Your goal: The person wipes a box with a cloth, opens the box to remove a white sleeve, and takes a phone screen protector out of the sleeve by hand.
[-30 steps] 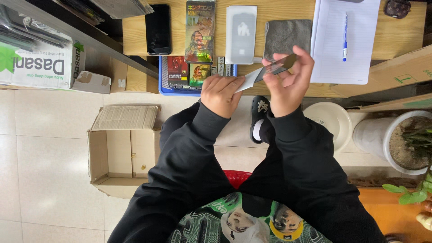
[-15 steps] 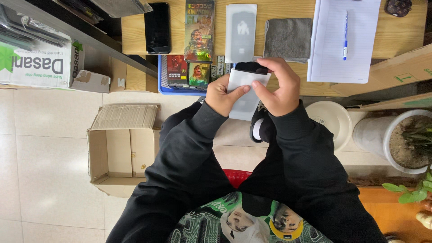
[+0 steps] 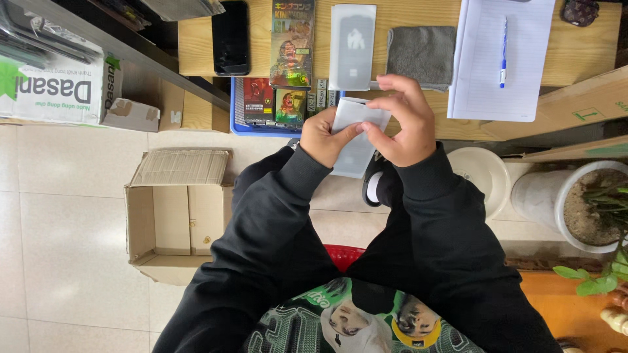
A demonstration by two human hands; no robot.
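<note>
Worktop (image 3: pixel 196 39): pale wood, matt, with visible grain. Phone (image 3: pixel 231 37): glossy black glass face. Cloth (image 3: pixel 422 55): grey, soft, fuzzy weave, matt. Notepad (image 3: pixel 484 72): white lined paper, matt; pen (image 3: pixel 503 52): smooth blue plastic. Flat sleeve (image 3: pixel 353 47) on the worktop: pale grey, smooth, slightly sheened. Small white sheet (image 3: pixel 356 112) held between the left hand (image 3: pixel 325 137) and right hand (image 3: pixel 402 121): thin, smooth, paper-like. Open box (image 3: pixel 176 216) on the floor: brown corrugated cardboard, rough. Floor (image 3: pixel 65 229): light tiles, smooth, low gloss. Sleeves (image 3: pixel 275 216): black knit cloth, matt.
</note>
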